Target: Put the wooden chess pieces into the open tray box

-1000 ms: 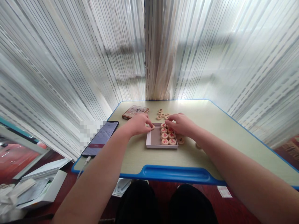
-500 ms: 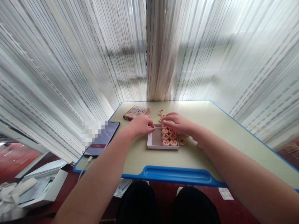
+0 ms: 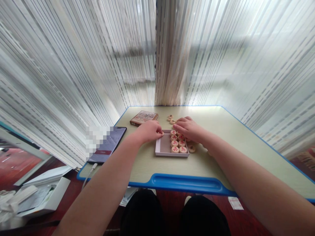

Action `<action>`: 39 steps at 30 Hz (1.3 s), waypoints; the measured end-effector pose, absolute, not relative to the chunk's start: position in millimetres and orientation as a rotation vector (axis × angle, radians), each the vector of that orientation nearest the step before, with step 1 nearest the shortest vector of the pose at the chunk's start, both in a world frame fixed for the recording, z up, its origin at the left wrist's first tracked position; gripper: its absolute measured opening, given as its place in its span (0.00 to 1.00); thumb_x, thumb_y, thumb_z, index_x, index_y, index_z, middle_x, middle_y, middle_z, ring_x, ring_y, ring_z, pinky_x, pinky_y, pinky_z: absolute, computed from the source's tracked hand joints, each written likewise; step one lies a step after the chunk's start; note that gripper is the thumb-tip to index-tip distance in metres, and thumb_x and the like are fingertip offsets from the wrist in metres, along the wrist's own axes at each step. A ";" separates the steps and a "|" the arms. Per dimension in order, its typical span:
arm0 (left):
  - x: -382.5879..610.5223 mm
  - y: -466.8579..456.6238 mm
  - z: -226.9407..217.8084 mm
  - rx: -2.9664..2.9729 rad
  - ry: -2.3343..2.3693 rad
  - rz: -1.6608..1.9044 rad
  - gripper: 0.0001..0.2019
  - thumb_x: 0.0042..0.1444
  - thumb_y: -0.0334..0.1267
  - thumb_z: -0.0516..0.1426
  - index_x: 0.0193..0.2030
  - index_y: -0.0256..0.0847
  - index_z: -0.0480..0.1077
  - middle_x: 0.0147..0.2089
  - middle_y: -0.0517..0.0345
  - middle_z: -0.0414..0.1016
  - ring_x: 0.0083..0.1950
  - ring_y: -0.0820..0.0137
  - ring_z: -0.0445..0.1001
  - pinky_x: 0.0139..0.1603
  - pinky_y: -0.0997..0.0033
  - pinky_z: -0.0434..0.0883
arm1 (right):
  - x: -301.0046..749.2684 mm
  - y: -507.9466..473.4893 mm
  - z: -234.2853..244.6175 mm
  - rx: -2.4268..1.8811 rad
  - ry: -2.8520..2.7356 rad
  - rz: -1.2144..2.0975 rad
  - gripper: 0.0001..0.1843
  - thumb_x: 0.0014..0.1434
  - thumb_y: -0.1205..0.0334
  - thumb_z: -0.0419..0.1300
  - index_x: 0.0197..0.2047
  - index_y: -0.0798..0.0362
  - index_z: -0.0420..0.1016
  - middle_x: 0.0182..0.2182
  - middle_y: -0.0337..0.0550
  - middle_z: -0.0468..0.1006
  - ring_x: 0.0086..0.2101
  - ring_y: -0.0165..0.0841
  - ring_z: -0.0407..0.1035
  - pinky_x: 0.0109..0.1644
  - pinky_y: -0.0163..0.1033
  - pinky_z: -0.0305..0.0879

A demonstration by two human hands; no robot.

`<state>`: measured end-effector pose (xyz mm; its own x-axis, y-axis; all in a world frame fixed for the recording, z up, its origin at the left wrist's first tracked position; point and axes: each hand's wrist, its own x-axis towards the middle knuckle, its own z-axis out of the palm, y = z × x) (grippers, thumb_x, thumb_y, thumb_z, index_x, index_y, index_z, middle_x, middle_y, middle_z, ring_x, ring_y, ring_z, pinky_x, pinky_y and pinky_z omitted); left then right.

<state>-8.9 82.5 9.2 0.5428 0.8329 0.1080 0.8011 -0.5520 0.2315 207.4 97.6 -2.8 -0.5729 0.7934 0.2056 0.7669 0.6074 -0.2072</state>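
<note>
My left hand (image 3: 152, 131) pinches a pale wooden Chinese chess piece (image 3: 162, 133) at the left rim of a shallow white box tray (image 3: 157, 149). Inside the tray, red-marked Chinese chess pieces (image 3: 175, 149) lie in two columns on the right, faces up. My right hand (image 3: 188, 127) is over the tray's far right corner, its fingers curled around a piece that they mostly hide. Just beyond its fingertips lie several loose dark-marked pieces (image 3: 172, 121). Another such piece (image 3: 192, 149) rests beside the tray's right wall, and more are partly covered by the right hand.
A decorated box lid (image 3: 144, 118) lies at the back left. A phone (image 3: 110, 144) with a white cable (image 3: 93, 167) sits at the left edge. The table (image 3: 236, 141) has a blue rim with a tray groove (image 3: 187, 183) in front. Striped curtains (image 3: 216, 59) hang behind.
My right hand has shifted slightly right and its fingers have closed. The nearest loose piece beyond the tray has gone from its spot. My left hand stays at the rim with its piece.
</note>
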 end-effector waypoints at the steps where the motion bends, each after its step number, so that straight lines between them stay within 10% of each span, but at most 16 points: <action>1: -9.0 82.7 9.1 2.625 1.399 0.304 0.11 0.51 0.40 0.56 0.34 0.41 0.79 0.37 0.55 0.75 0.39 0.68 0.71 0.42 0.71 0.66 | 207.2 98.4 -4.2 -1.275 -2.540 0.156 0.24 0.65 0.52 0.42 0.44 0.53 0.77 0.47 0.50 0.76 0.50 0.41 0.62 0.58 0.47 0.53; 15: -11.2 81.6 11.8 2.594 1.451 0.411 0.12 0.51 0.39 0.54 0.35 0.39 0.78 0.37 0.53 0.75 0.39 0.67 0.71 0.41 0.70 0.66 | 210.5 98.8 -2.4 -1.544 -2.420 0.131 0.18 0.56 0.68 0.49 0.43 0.52 0.78 0.42 0.48 0.78 0.51 0.41 0.63 0.55 0.43 0.60; 39: -9.0 88.3 2.7 2.615 1.635 0.386 0.14 0.54 0.37 0.49 0.33 0.39 0.76 0.37 0.51 0.78 0.39 0.64 0.73 0.40 0.68 0.67 | 220.2 105.7 -2.1 -1.698 -1.940 0.289 0.11 0.51 0.62 0.62 0.40 0.53 0.76 0.37 0.46 0.78 0.35 0.35 0.70 0.38 0.39 0.64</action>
<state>-9.0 88.3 2.7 0.4158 0.8891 0.1913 0.8808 -0.4461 0.1591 220.2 105.7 -2.1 -0.0594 0.9654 0.2539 0.8494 0.1825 -0.4951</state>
